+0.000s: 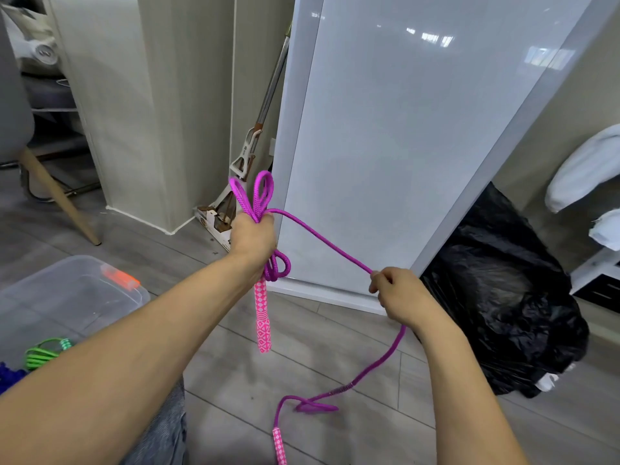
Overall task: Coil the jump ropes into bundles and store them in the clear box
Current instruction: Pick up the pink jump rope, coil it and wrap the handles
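rope [322, 241]: we clamp loops in left hand [252, 237] so coil holds; right hand [399, 293] pinches free run to feed nxt loop.

Grey floor [235, 380] bears clear box [77, 280], black bag [503, 297] and the purple jump rope's tail [315, 407].

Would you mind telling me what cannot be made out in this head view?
Head view throughout.
Loop count of the purple rope inside the left hand: fingers cover it.
Floor handle: cut off by the bottom edge.
Blue rope: cut off by the left edge.
Whether the green rope lies inside the box: the left arm hides it.
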The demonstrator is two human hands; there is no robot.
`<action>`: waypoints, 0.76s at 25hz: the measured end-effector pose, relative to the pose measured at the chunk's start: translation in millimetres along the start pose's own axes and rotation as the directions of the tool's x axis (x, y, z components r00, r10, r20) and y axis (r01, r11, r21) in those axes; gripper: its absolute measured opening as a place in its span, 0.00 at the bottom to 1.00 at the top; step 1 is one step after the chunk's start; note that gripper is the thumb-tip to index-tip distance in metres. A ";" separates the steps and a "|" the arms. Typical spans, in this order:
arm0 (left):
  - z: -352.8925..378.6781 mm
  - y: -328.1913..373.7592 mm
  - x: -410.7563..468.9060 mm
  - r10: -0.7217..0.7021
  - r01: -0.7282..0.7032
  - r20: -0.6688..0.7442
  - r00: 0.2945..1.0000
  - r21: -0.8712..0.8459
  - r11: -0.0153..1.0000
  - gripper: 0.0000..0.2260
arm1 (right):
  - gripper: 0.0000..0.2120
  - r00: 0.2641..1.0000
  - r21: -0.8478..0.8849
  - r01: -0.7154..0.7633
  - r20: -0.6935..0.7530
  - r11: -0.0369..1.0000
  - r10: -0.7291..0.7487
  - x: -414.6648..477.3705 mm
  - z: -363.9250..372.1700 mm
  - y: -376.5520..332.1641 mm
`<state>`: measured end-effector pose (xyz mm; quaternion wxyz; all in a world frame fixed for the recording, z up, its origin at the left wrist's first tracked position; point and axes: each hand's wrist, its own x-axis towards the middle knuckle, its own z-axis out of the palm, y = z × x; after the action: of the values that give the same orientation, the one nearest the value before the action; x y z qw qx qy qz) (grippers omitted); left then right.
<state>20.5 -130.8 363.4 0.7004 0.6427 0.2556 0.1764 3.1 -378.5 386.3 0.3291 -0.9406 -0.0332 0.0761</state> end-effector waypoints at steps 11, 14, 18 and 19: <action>23.0 2.3 -47.7 -0.081 0.121 0.523 0.849 -0.042 0.992 0.06 | 0.15 0.953 0.134 0.303 -0.059 0.944 -0.297 -11.7 43.8 -46.4; 25.8 -4.3 -50.9 -0.044 0.064 0.530 0.847 -0.019 0.998 0.07 | 0.12 0.952 0.085 0.306 -0.031 0.948 -0.305 -11.6 50.4 -45.4; 25.2 -5.4 -49.4 -0.031 0.039 0.496 0.868 -0.006 0.999 0.11 | 0.11 0.945 0.030 0.325 0.036 0.945 -0.326 -13.7 49.9 -44.0; 25.3 -3.1 -48.4 -0.022 0.052 0.474 0.880 -0.050 0.997 0.11 | 0.11 0.943 0.045 0.328 0.043 0.944 -0.330 -14.5 49.5 -46.2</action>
<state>-4.0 -179.4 367.8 0.7641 0.6396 0.0836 0.0086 -19.9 -313.6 378.7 0.3537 -0.9135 -0.1964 0.0441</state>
